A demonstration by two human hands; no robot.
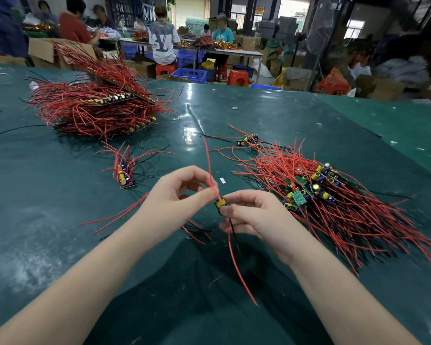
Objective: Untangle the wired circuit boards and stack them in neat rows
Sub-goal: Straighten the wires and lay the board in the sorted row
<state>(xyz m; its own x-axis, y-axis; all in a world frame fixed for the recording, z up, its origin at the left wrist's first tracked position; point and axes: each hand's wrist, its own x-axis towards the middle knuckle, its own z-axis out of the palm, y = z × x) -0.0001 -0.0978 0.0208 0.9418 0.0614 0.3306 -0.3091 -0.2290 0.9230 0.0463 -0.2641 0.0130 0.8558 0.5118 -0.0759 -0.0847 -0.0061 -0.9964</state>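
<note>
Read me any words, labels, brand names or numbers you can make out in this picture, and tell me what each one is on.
"LV" monogram: large letters on the back of a seated person's white shirt.
Green circuit boards: any markings too small to read.
Cardboard boxes in the background: print too blurred to read.

Green table cover (60, 195) in a workshop, seated workers (162, 38) at a long white bench (234, 52) beyond its far edge, blue crates (189, 74) and red stools (237, 77) under the bench, cardboard boxes (383, 88) right of it
</note>
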